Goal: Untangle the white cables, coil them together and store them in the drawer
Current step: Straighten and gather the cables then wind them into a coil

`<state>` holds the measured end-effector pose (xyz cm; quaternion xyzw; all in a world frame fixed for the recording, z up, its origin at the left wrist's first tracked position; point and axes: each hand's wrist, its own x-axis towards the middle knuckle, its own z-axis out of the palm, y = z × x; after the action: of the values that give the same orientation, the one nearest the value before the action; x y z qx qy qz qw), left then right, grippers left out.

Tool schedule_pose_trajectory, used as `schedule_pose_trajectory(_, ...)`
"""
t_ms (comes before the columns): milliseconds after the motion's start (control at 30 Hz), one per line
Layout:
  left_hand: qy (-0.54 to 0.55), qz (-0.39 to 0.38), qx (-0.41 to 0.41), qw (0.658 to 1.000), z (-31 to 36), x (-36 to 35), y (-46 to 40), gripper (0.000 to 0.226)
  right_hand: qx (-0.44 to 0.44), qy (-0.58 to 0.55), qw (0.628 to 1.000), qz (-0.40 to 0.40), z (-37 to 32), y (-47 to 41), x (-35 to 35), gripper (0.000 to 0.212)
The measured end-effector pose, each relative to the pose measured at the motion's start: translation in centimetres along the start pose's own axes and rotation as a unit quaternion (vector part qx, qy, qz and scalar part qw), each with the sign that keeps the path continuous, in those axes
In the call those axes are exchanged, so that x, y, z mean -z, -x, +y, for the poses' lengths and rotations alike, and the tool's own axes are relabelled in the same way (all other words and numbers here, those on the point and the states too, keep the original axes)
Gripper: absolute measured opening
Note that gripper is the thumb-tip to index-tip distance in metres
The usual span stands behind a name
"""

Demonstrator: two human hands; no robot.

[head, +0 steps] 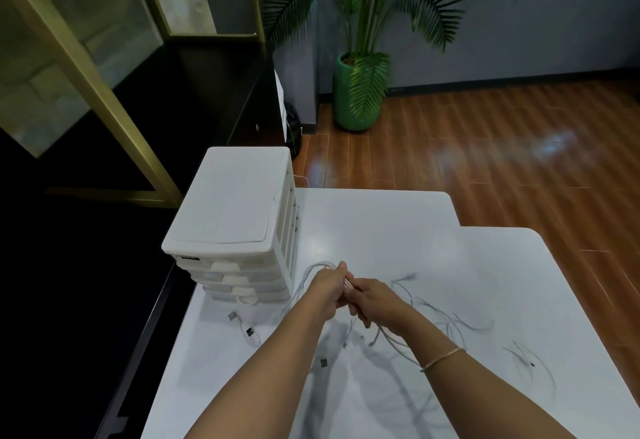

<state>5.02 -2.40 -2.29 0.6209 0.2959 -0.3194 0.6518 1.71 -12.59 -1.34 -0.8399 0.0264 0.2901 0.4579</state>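
— On the white table (pixel 398 230), what are the two hands doing?

— They meet just in front of the drawer unit (pixel 239 227). The left hand (pixel 329 288) has its grip clenched round a bundle of white cables (pixel 429 310); the right hand (pixel 372 300) pinches the same strands right beside it, fingers curled on them. The knuckles nearly touch.

— How many cables?

— I cannot count them. Several thin strands loop out past the left hand toward the drawer unit, and more trail loose across the table to the right, one end lying well apart near the right edge. I can make out about four plug ends: two USB plugs (pixel 242 324) lying left of the left forearm, a dark-tipped one between the forearms, and a small connector (pixel 414 274) beyond the right hand.

— And the drawers?

— One white plastic unit at the table's left edge, four drawers stacked, each with a pale handle (pixel 225 266); all look pushed in. There is a small dark label (pixel 188 259) at the top left of its front, too blurred to read.

— Anything else?

— One thin bracelet (pixel 443 358) on the right wrist, one palm plant in a green pot (pixel 353 99) on the wooden floor, and a dark cabinet with brass-coloured frames (pixel 86 68) on the left.
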Motion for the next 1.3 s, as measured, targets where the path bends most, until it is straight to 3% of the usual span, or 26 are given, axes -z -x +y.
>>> schedule_pose_trajectory(233, 0.027, -0.003, -0.001, 1.000, 0.2, 0.3, 0.4, 0.038, -0.024, -0.018, 1.000, -0.003, 0.4, 0.4, -0.1, 0.039)
schedule_pose_trajectory(400, 0.085, 0.018, -0.017, 0.996, 0.1, 0.6, 0.3, 0.036, -0.117, -0.134, 0.979, -0.101, -0.1, 1.0, 0.6, 0.021)
schedule_pose_trajectory(533, 0.085, 0.026, -0.014, 0.996, 0.4, 1.1, 0.1, 0.036, -0.179, -0.112, 0.966, -0.146, 0.3, 1.5, 1.6, 0.048)
schedule_pose_trajectory(633, 0.093, 0.026, -0.008, 0.995, 0.3, 1.1, 0.1, 0.035, -0.195, -0.059, 0.964, -0.173, 0.4, 1.6, 3.1, 0.063)
schedule_pose_trajectory(867, 0.088, 0.008, -0.014, 0.996, 0.0, 1.2, -0.2, 0.036, -0.305, 0.074, 0.923, -0.222, 1.5, 2.0, 6.9, 0.066)
schedule_pose_trajectory(1033, 0.080, 0.001, -0.019, 0.997, 0.2, 1.4, -0.5, 0.037, -0.387, 0.149, 0.896, -0.159, 1.8, 2.3, 7.8, 0.077)
schedule_pose_trajectory(1133, 0.079, -0.011, -0.017, 0.997, 0.3, 1.5, -0.2, 0.037, -0.358, 0.270, 0.890, -0.081, 2.3, 2.2, 7.4, 0.064)
schedule_pose_trajectory(1300, 0.062, -0.030, -0.013, 0.998, 0.2, 1.4, 0.0, 0.039, -0.266, 0.381, 0.884, -0.052, 1.6, 0.6, 5.6, 0.059)
